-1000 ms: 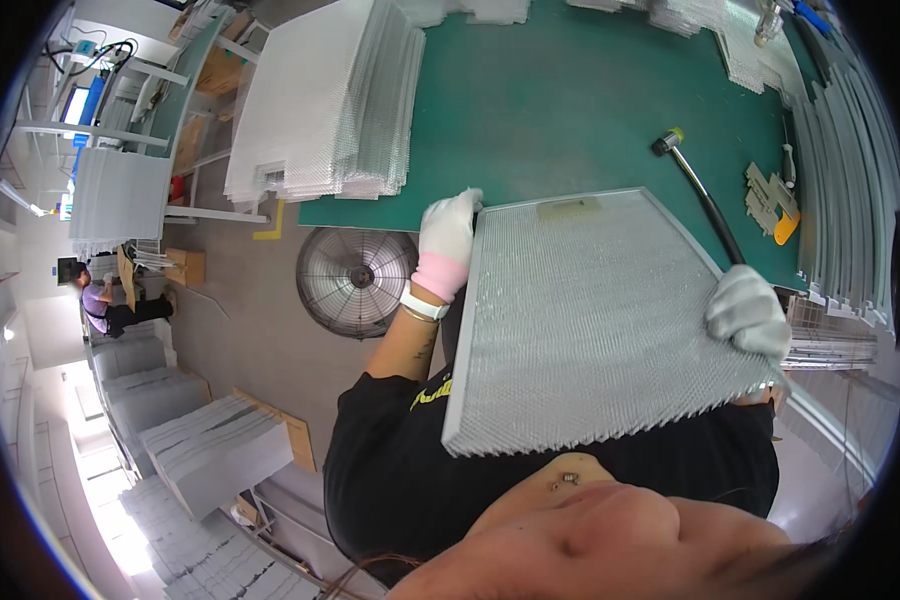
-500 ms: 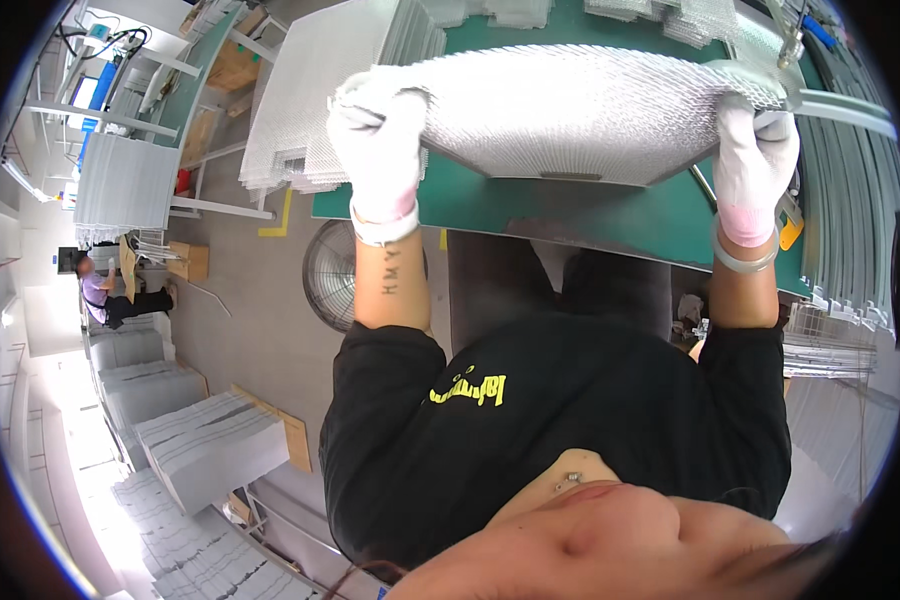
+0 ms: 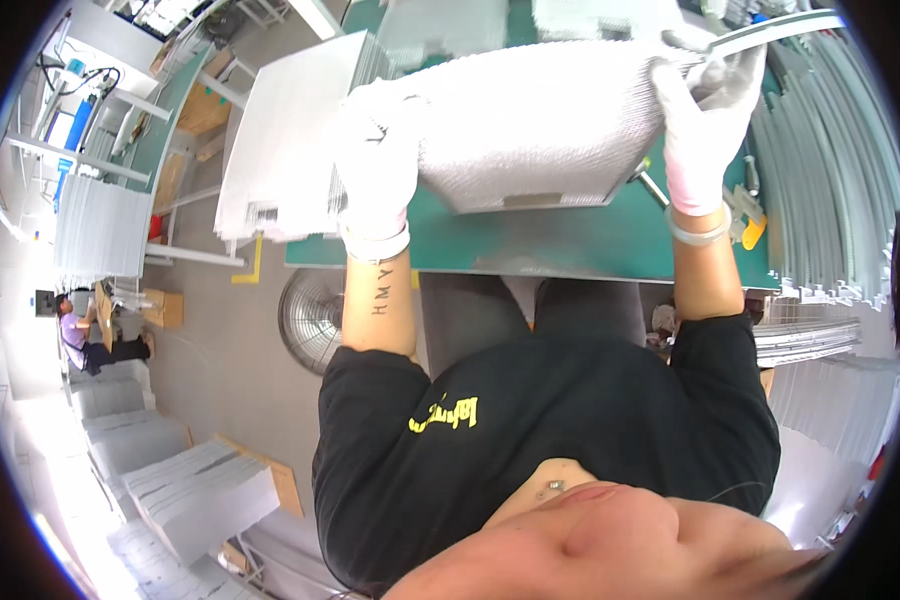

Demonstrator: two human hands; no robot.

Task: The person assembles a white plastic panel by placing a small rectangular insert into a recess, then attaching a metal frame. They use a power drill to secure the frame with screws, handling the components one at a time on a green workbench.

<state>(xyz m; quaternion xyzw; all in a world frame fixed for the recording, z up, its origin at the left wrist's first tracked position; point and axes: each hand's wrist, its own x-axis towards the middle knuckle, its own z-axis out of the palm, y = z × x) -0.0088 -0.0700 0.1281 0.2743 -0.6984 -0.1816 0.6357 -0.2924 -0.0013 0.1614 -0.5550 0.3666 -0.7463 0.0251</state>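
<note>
A silvery-white mesh panel (image 3: pixel 540 125), bowed in the middle, is held up over the green worktable (image 3: pixel 530 240). My left hand (image 3: pixel 380 150), in a white glove, is closed round the panel's left end. At the panel's right end, my gloved right hand (image 3: pixel 710 120) is closed on a long white strip (image 3: pixel 780 32), its thumb against the panel's edge. Whether the strip is joined to the panel there I cannot tell. My right fingertips are partly hidden behind the strip and the glare.
Stacked mesh sheets (image 3: pixel 290 130) stand left of the table, more mesh (image 3: pixel 440 30) lies at its far side. Long grey strips (image 3: pixel 820 180) line the right. A yellow-handled tool (image 3: pixel 753 232) rests near the right edge. A floor fan (image 3: pixel 310 320) stands below; a person (image 3: pixel 85 335) works far left.
My right hand has shifted left and up relative to the view, and the white strip now slants upward to the right. The panel's right end has come inward. My left hand keeps its hold.
</note>
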